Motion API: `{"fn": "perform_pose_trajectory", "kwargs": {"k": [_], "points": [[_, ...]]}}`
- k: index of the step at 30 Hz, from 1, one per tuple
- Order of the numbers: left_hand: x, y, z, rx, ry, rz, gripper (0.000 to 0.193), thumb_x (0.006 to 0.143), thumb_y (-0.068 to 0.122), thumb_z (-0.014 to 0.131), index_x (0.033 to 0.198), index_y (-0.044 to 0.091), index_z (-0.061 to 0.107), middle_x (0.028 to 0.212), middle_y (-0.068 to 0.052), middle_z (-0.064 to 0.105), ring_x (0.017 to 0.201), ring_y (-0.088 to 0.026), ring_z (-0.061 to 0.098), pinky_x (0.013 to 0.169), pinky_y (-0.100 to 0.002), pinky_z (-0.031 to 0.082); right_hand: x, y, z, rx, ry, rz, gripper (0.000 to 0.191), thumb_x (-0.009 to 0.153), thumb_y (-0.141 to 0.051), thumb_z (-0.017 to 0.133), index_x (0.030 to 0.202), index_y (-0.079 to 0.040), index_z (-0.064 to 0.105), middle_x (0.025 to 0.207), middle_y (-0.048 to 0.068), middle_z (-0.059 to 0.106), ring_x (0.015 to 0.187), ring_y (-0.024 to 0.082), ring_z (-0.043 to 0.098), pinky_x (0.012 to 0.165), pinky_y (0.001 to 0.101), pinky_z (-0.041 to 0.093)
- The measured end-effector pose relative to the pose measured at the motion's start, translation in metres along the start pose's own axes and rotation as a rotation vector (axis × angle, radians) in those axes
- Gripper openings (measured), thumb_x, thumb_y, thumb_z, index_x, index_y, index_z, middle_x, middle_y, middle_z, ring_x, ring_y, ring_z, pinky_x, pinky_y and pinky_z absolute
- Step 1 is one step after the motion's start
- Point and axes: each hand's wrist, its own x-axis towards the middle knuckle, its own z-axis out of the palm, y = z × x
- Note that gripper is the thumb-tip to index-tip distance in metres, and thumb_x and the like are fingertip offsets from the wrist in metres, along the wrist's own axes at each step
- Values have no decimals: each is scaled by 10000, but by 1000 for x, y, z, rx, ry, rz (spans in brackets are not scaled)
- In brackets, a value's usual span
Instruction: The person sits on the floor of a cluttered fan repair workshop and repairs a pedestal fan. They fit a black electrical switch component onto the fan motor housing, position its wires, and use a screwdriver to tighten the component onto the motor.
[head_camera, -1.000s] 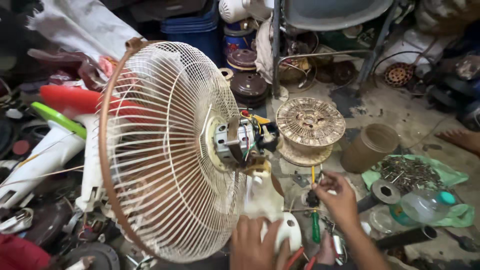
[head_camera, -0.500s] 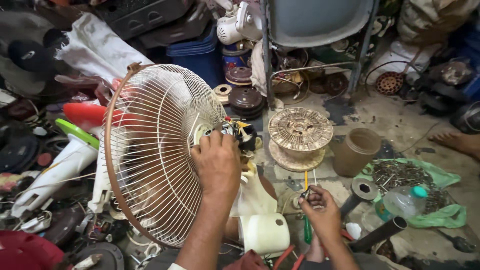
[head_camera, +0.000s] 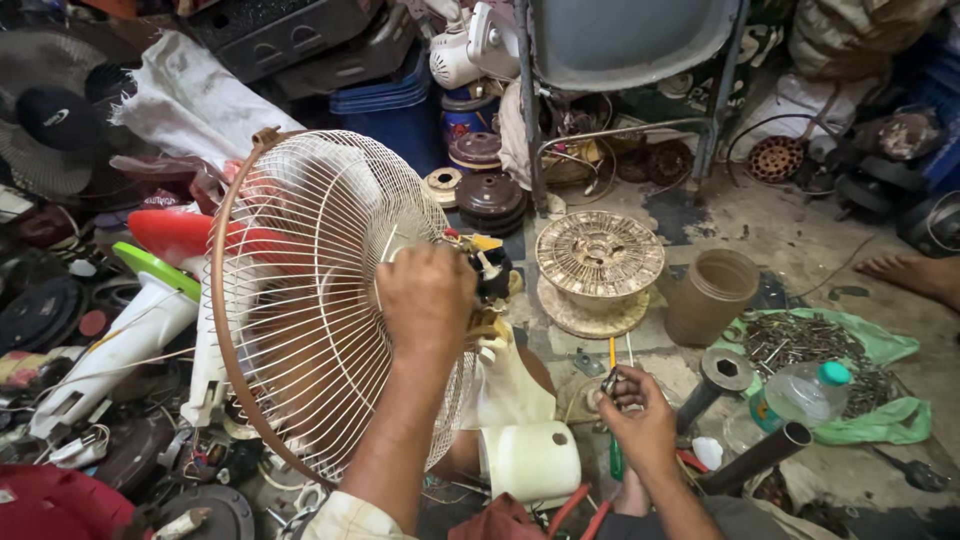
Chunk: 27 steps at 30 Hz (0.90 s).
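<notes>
At the middle of the cluttered floor stands our fan motor (head_camera: 488, 268) behind its wire guard (head_camera: 310, 300). Our left hand (head_camera: 428, 300) is clamped over it; our right hand (head_camera: 635, 415) is closed around a small metal part beside one green screwdriver (head_camera: 616, 455). We judge a steady grip keeps it upright. Nearby: one spool (head_camera: 598, 262), one brown jar (head_camera: 712, 296), one bottle (head_camera: 805, 392).

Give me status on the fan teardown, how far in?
Done: motor bared, no cover, wiring showing. In hand: left hand grips the motor behind the wire grille; right hand holds a green-handled screwdriver. Left: the grille is on the motor, and the cream stand is attached.
</notes>
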Motion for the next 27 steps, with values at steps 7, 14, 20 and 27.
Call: {"fn": "perform_pose_trajectory", "kwargs": {"k": [7,14,20,27], "points": [[9,-10,-12,-269,-23,-131,243,829,154,725,1047,47,743,1059,-147,686,1005,-307,614,898,-479,444,14,-38,17,205,-58,-90,476,845,-47,785,1282,-5,602,1050,48,661,941,121,638,815,261,550],[2,-14,-19,-408,-78,-114,165,921,137,690,1069,75,726,1142,-153,654,1089,-338,582,924,-500,431,61,-129,74,748,-274,18,472,893,-25,728,1338,-15,573,1160,75,646,1013,165,622,824,313,557],[-17,-14,-25,-609,96,-32,356,869,49,666,1224,39,682,1130,-165,648,1054,-353,582,921,-485,458,72,-167,137,752,-283,-145,479,890,1,758,1329,-7,568,1135,87,667,1020,147,647,895,318,581],[-22,-21,-23,-661,94,-65,390,897,41,675,1287,33,670,1128,-161,646,1034,-356,582,924,-460,477,65,-171,156,587,-221,-225,466,899,-25,783,1325,-7,592,1147,76,643,1049,138,633,952,295,545]]}}
